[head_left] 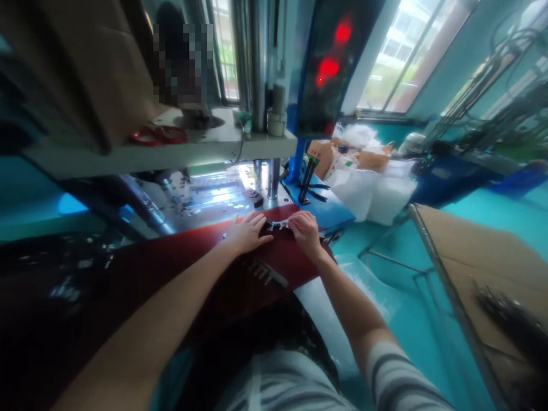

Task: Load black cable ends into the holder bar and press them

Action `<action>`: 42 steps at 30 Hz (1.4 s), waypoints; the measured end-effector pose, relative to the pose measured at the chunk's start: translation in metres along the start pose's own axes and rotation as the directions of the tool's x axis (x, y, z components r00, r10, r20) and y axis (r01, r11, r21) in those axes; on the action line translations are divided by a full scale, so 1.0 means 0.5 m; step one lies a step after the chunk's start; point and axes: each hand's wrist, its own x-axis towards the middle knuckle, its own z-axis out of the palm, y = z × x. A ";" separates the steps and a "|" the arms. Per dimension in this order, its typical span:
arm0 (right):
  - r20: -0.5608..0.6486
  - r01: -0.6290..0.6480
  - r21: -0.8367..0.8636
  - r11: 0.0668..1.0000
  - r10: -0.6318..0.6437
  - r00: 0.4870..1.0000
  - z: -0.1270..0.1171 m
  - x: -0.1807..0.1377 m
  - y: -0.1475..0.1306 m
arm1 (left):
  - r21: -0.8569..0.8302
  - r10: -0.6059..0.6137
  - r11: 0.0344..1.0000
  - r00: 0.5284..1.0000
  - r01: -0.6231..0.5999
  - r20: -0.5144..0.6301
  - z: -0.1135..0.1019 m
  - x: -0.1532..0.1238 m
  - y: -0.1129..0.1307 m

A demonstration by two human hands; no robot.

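A dark red sheet (180, 262) lies across the press table in front of me. My left hand (247, 233) rests flat on it, fingers spread and pointing right. My right hand (305, 228) is curled, its fingertips pinching a small dark piece with white marks (279, 226) that lies on the sheet between both hands. A row of small pale cut shapes (263, 269) shows on the sheet nearer to me. Behind the hands is the shiny metal bed of the press (209, 197).
A press machine with a grey shelf (171, 149) and red scissors (158, 136) stands ahead. Red lights (329, 65) glow on a dark panel. White bags and cartons (363, 171) lie at the right, and a cardboard-topped metal rack (471, 251) is nearer. A person stands behind the machine.
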 end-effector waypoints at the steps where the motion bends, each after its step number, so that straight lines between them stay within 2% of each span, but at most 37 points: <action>1: -0.062 0.024 0.013 1.000 -0.023 0.998 -0.017 0.006 -0.015 | 0.014 -0.013 1.000 1.000 0.013 0.018 0.002 0.000 0.005; 4: -0.247 0.026 -0.064 0.998 -0.041 0.968 -0.097 0.010 -0.043 | 0.022 -0.037 0.999 0.999 0.037 0.021 0.008 0.002 0.019; 7: -0.390 -0.149 -0.325 0.934 0.011 0.921 -0.203 -0.024 -0.024 | -0.031 -0.077 0.997 0.986 0.073 -0.146 -0.003 -0.015 0.031; 9: -0.373 -0.243 -0.502 0.830 0.046 0.927 -0.268 -0.066 0.011 | -0.169 -0.123 0.983 0.950 0.077 -0.286 -0.031 -0.058 0.031; 10: -0.328 -0.268 -0.572 0.775 0.083 0.941 -0.295 -0.089 0.032 | -0.272 -0.143 0.960 0.943 0.059 -0.300 -0.051 -0.091 0.027; 11: -0.309 -0.289 -0.620 0.729 0.112 0.945 -0.316 -0.112 0.053 | -0.391 -0.150 0.919 0.959 0.045 -0.242 -0.071 -0.132 0.020; 12: -0.270 -0.288 -0.638 0.714 0.143 0.952 -0.330 -0.132 0.071 | -0.500 -0.124 0.863 0.989 0.065 -0.086 -0.092 -0.179 0.011; 13: -0.222 -0.280 -0.618 0.734 0.179 0.958 -0.337 -0.149 0.085 | -0.583 -0.070 0.802 0.990 0.131 0.126 -0.110 -0.230 0.000; 14: -0.168 -0.274 -0.564 0.779 0.217 0.962 -0.336 -0.162 0.093 | -0.601 0.011 0.766 0.930 0.228 0.367 -0.125 -0.283 -0.010; 15: -0.092 -0.269 -0.477 0.837 0.257 0.962 -0.326 -0.170 0.093 | -0.549 0.057 0.778 0.836 0.305 0.546 -0.135 -0.335 -0.019; 16: 0.001 -0.267 -0.368 0.891 0.287 0.958 -0.309 -0.174 0.085 | -0.470 0.054 0.814 0.759 0.343 0.648 -0.139 -0.385 -0.026; 17: 0.114 -0.266 -0.251 0.931 0.302 0.947 -0.286 -0.173 0.070 | -0.384 -0.011 0.842 0.722 0.380 0.691 -0.138 -0.429 -0.029; 19: 0.358 -0.253 -0.060 0.966 0.257 0.898 -0.227 -0.164 0.025 | -0.264 -0.182 0.832 0.690 0.487 0.701 -0.117 -0.497 -0.027; 21: 0.560 -0.185 0.025 0.982 0.140 0.817 -0.163 -0.148 -0.029 | -0.339 -0.232 0.736 0.689 0.586 0.687 -0.080 -0.533 -0.018; 23: 0.682 -0.056 0.020 0.998 0.028 0.731 -0.108 -0.132 -0.074 | -0.553 -0.113 0.562 0.720 0.615 0.684 -0.035 -0.540 -0.007; 25: 0.755 0.072 -0.025 0.997 -0.029 0.655 -0.068 -0.117 -0.102 | -0.719 0.038 0.314 0.749 0.620 0.662 0.006 -0.527 0.004; 26: 0.780 0.113 -0.048 0.992 -0.033 0.624 -0.054 -0.110 -0.110 | -0.753 0.086 0.177 0.752 0.634 0.654 0.023 -0.517 0.009; 28: 0.817 0.154 -0.096 0.983 -0.011 0.576 -0.036 -0.097 -0.120 | -0.724 0.145 -0.096 0.729 0.683 0.669 0.048 -0.494 0.020; 30: 0.835 0.181 -0.163 0.970 0.039 0.548 -0.029 -0.083 -0.126 | -0.634 0.208 -0.283 0.691 0.720 0.692 0.063 -0.474 0.035; 32: 0.837 0.201 -0.248 0.948 0.105 0.537 -0.029 -0.066 -0.136 | -0.583 0.261 -0.337 0.669 0.739 0.696 0.071 -0.457 0.054; 34: 0.831 0.208 -0.318 0.925 0.167 0.530 -0.032 -0.045 -0.148 | -0.599 0.243 -0.327 0.678 0.731 0.694 0.075 -0.443 0.079; 39: 0.804 0.161 -0.383 0.910 0.242 0.544 -0.025 0.027 -0.155 | -0.670 0.125 -0.393 0.759 0.629 0.639 0.064 -0.390 0.142; 42: 0.766 0.099 -0.347 0.933 0.220 0.604 0.005 0.084 -0.129 | -0.680 0.089 -0.478 0.801 0.556 0.592 0.043 -0.332 0.168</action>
